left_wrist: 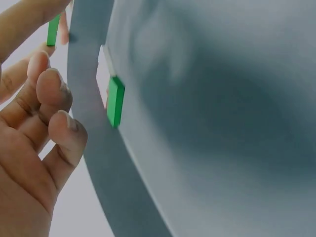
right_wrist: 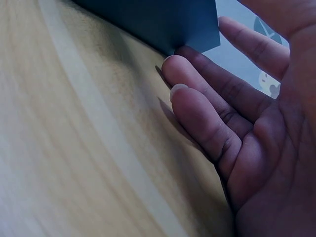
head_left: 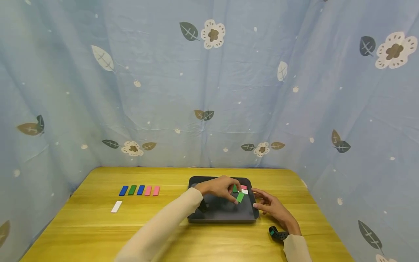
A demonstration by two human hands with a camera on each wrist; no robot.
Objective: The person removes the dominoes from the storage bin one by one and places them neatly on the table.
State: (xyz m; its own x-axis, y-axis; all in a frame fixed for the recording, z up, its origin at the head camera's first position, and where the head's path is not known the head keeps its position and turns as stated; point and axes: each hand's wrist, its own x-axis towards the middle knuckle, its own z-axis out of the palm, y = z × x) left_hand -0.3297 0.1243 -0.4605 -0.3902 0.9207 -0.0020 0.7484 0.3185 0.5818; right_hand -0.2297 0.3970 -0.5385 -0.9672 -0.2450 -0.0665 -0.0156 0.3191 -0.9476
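My left hand [head_left: 222,187] reaches over a dark grey tray [head_left: 226,220] and pinches a green tile [head_left: 240,197] between thumb and fingertip. The same held tile [left_wrist: 53,32] shows at the upper left of the left wrist view. Inside the tray, near its right wall, lie another green tile [head_left: 235,189], a pink tile [head_left: 243,187] and a white tile [head_left: 244,191], partly hidden by my left fingers. At the tray's right side is my right hand [head_left: 273,207], fingers loosely bent and holding nothing. Its fingertips [right_wrist: 180,66] are at the tray's outer wall; whether they press cannot be told.
On the left of the wooden table [head_left: 91,229] is a row of tiles: blue [head_left: 123,190], green [head_left: 132,190], another blue [head_left: 140,190], and two pink [head_left: 152,191]. A white tile [head_left: 116,206] lies nearer. A patterned curtain [head_left: 209,91] hangs behind the table and on both sides.
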